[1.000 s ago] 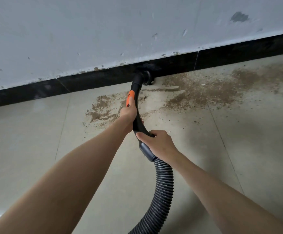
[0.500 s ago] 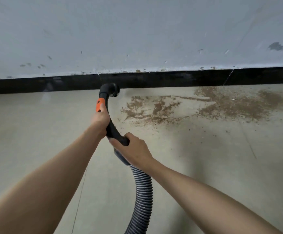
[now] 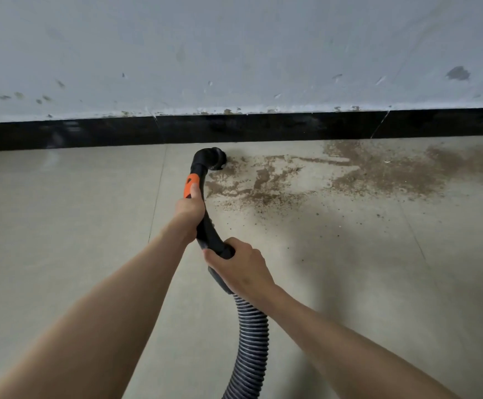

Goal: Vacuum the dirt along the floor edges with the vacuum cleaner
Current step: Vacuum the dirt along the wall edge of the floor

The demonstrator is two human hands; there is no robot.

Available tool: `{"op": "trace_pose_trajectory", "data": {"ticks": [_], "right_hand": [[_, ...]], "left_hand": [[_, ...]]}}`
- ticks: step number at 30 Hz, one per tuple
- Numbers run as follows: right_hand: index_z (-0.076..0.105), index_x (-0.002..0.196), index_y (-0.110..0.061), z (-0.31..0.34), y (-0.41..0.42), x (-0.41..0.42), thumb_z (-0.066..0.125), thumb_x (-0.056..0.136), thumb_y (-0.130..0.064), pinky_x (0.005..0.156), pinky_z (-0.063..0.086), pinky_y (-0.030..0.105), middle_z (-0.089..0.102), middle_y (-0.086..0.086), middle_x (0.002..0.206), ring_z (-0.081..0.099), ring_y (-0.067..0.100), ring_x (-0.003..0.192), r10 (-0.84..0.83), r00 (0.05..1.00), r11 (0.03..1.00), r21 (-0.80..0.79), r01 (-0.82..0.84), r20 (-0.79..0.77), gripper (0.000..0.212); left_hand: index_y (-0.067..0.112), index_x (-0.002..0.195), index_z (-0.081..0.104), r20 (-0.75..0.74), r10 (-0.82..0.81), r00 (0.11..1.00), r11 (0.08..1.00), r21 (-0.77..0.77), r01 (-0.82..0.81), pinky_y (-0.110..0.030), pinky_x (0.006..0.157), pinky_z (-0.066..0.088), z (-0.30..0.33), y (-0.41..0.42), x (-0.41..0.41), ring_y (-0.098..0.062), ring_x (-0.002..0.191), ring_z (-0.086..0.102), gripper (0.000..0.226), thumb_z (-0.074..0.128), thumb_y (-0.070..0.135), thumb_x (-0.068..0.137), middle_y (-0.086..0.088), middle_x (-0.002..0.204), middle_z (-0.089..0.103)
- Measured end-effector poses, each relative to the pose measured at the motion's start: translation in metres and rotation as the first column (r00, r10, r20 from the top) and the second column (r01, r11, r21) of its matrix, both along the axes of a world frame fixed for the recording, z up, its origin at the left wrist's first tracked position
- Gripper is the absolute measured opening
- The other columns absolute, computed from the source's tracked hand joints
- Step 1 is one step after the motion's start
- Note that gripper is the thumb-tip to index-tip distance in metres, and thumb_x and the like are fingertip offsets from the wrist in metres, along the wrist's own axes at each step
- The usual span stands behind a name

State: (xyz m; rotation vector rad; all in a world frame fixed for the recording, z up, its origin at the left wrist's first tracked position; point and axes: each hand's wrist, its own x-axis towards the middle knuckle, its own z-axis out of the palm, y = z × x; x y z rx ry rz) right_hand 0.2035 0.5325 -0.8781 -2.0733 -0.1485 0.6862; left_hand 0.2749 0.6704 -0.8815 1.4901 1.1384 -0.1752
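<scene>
Your left hand [image 3: 189,209] grips the vacuum handle [image 3: 205,226] below its orange button [image 3: 191,184]; your right hand [image 3: 241,267] wraps the handle's base above the ribbed hose [image 3: 250,335]. The nozzle [image 3: 213,159] sits on the floor [image 3: 62,226] by the black baseboard [image 3: 90,133], at the left edge of the dirt [image 3: 349,174].

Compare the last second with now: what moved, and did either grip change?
The vacuum nozzle swung left off the dirt patch, then back to its left edge. Grips unchanged: left hand on the handle by the orange button, right hand by the hose.
</scene>
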Motion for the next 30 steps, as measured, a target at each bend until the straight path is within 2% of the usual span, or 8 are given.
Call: {"op": "trace_pose_trajectory", "data": {"ticks": [2, 4, 8, 12, 16, 22, 26, 30], "right_hand": [[0.054, 0.078, -0.022, 0.000, -0.002, -0.001, 0.055, 0.081, -0.056, 0.058, 0.044, 0.029, 0.061, -0.004, 0.071, 0.063, 0.020, 0.070, -0.024, 1.000, 1.000, 0.004, 0.024, -0.004, 0.035], [0.053, 0.077, -0.023, 0.001, -0.003, -0.001, 0.054, 0.080, -0.058, 0.057, 0.043, 0.029, 0.061, -0.004, 0.072, 0.063, 0.020, 0.071, -0.052, 0.999, 0.999, 0.005, 0.052, -0.007, 0.035], [0.053, 0.077, -0.025, 0.001, -0.015, 0.001, 0.054, 0.079, -0.059, 0.055, 0.041, 0.028, 0.060, -0.005, 0.071, 0.059, 0.016, 0.066, -0.100, 0.995, 0.995, 0.013, 0.100, -0.011, 0.034], [0.053, 0.078, -0.025, -0.003, -0.033, 0.005, 0.055, 0.080, -0.058, 0.058, 0.043, 0.029, 0.061, -0.005, 0.073, 0.060, 0.017, 0.069, -0.155, 0.988, 0.987, 0.033, 0.155, -0.023, 0.033], [0.051, 0.073, -0.026, -0.003, -0.056, 0.015, 0.057, 0.080, -0.057, 0.057, 0.040, 0.028, 0.057, -0.006, 0.069, 0.057, 0.016, 0.064, -0.181, 0.983, 0.982, 0.047, 0.181, -0.017, 0.032], [0.052, 0.073, -0.026, -0.007, -0.092, 0.026, 0.057, 0.080, -0.056, 0.056, 0.041, 0.027, 0.059, -0.005, 0.069, 0.057, 0.016, 0.064, -0.252, 0.968, 0.967, 0.040, 0.252, -0.008, 0.031], [0.053, 0.074, -0.025, -0.010, -0.113, 0.031, 0.057, 0.080, -0.055, 0.057, 0.042, 0.028, 0.059, -0.006, 0.068, 0.057, 0.016, 0.064, -0.306, 0.952, 0.951, 0.047, 0.307, -0.010, 0.030], [0.051, 0.070, -0.028, -0.016, -0.129, 0.027, 0.057, 0.078, -0.057, 0.056, 0.041, 0.026, 0.056, -0.009, 0.063, 0.056, 0.013, 0.060, -0.363, 0.931, 0.930, 0.056, 0.364, -0.025, 0.031]], "left_hand": [[0.002, 0.113, 0.047, 0.000, -0.028, 1.000, 1.000, 0.001, 0.028, -0.042, 0.072, 0.055, 0.000, -0.003, 0.004, -0.030, 0.074, 0.056, 0.072, 0.032, 0.069, 0.090, -0.015, 0.089, 0.056], [0.002, 0.117, 0.046, 0.007, -0.058, 0.998, 0.998, 0.000, 0.058, -0.045, 0.084, 0.053, 0.000, -0.006, 0.009, -0.031, 0.081, 0.055, 0.073, 0.032, 0.069, 0.090, -0.015, 0.095, 0.054], [0.003, 0.116, 0.045, -0.003, -0.119, 0.993, 0.993, 0.012, 0.119, -0.047, 0.091, 0.052, 0.001, -0.022, 0.017, -0.031, 0.084, 0.054, 0.070, 0.032, 0.067, 0.091, -0.015, 0.096, 0.053], [0.004, 0.118, 0.045, -0.007, -0.167, 0.986, 0.986, 0.017, 0.167, -0.047, 0.091, 0.052, 0.001, -0.047, 0.028, -0.030, 0.084, 0.054, 0.070, 0.032, 0.068, 0.091, -0.015, 0.096, 0.052], [0.004, 0.115, 0.044, 0.006, -0.192, 0.981, 0.981, 0.012, 0.192, -0.049, 0.092, 0.051, 0.001, -0.073, 0.040, -0.031, 0.084, 0.054, 0.069, 0.034, 0.067, 0.091, -0.016, 0.097, 0.052], [0.006, 0.104, 0.042, 0.012, -0.272, 0.962, 0.961, 0.063, 0.270, -0.045, 0.086, 0.053, -0.003, -0.116, 0.057, -0.032, 0.084, 0.058, 0.062, 0.031, 0.066, 0.092, -0.014, 0.092, 0.054], [0.006, 0.100, 0.045, 0.034, -0.322, 0.946, 0.945, 0.068, 0.320, -0.047, 0.088, 0.054, -0.007, -0.142, 0.067, -0.032, 0.084, 0.059, 0.059, 0.031, 0.063, 0.094, -0.015, 0.091, 0.055], [0.011, 0.080, 0.043, 0.032, -0.369, 0.929, 0.928, 0.077, 0.365, -0.046, 0.084, 0.054, -0.009, -0.165, 0.072, -0.032, 0.079, 0.060, 0.053, 0.031, 0.060, 0.095, -0.013, 0.082, 0.055]]}}
